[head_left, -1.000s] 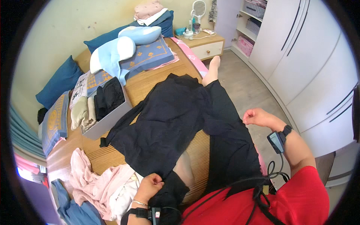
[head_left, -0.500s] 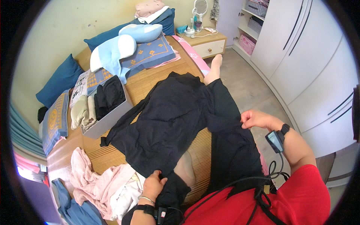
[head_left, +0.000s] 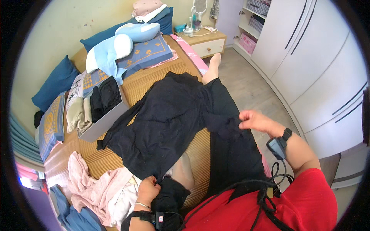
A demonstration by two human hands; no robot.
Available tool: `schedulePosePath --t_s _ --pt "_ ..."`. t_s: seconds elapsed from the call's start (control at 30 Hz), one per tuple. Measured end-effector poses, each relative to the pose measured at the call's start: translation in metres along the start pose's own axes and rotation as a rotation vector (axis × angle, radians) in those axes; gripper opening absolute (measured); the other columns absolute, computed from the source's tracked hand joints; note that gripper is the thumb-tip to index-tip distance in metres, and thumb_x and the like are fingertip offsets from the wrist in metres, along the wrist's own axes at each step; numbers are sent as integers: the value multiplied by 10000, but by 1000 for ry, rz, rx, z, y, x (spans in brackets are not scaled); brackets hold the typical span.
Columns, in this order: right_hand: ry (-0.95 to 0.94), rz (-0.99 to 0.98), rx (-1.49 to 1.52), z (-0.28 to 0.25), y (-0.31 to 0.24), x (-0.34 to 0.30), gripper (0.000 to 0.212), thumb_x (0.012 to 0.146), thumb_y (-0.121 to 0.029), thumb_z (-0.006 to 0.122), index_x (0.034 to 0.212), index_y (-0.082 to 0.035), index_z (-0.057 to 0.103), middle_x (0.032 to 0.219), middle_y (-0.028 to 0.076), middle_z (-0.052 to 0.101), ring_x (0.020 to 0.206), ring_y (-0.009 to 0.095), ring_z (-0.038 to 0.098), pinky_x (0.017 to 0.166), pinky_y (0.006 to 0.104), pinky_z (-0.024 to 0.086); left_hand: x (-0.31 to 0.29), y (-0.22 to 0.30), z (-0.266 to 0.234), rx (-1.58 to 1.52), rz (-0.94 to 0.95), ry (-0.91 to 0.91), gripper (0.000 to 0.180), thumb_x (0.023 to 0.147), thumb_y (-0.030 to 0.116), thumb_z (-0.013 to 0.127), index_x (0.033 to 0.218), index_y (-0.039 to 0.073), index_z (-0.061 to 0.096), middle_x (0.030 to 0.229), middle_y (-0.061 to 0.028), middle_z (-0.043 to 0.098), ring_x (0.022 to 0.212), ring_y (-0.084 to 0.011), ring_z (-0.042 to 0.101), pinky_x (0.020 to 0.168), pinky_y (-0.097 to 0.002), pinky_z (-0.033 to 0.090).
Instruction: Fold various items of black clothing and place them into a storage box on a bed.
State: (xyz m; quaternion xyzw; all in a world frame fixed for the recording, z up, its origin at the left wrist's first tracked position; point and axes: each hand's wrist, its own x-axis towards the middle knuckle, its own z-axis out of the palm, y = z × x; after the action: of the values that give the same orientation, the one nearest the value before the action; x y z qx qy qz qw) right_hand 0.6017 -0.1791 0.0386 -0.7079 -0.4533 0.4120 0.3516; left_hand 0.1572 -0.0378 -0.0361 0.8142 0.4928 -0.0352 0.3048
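A black long-sleeved top [head_left: 162, 111] lies spread and wrinkled across the bed mat and part of my outstretched leg. Its near lower corner is pinched between the thumb and fingers of my left hand [head_left: 147, 191]. At the end of the sleeve on the right is my right hand [head_left: 258, 122], fingers curled and closed on the fabric's edge, slightly raised. My black trousers [head_left: 233, 165] show beneath and beside the top, so the two blacks partly merge. One bare foot [head_left: 213, 67] sticks out past the top's far right side.
Left of the top stands a grey box [head_left: 104, 119] with folded dark and beige clothes. Pink and white cloth [head_left: 92, 179] and a blue garment [head_left: 73, 211] lie near left. Pillows [head_left: 111, 52] line the far side. A nightstand [head_left: 208, 44] and white wardrobe [head_left: 300, 50] stand right.
The whole view has shifted slightly, moving the scene leftward. My right hand has lifted a little at the sleeve end, while my left hand keeps its pinch on the lower corner.
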Motion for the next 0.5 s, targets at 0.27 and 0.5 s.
schedulePosePath --t_s 0.27,0.5 --pt "374 -210 138 -38 -74 4 131 778 -86 618 770 -44 494 671 -26 512 615 54 450 530 228 384 14 38 -25 -167 110 43 153 660 98 646 768 19 571 720 -142 590 691 -302 595 632 -350 475" --pt "-216 -139 -481 8 -98 -53 202 716 -145 681 885 -65 606 779 62 611 709 179 586 641 308 468 26 107 -15 -370 323 -140 202 690 141 689 783 22 556 706 -110 554 630 -228 552 596 -315 453"
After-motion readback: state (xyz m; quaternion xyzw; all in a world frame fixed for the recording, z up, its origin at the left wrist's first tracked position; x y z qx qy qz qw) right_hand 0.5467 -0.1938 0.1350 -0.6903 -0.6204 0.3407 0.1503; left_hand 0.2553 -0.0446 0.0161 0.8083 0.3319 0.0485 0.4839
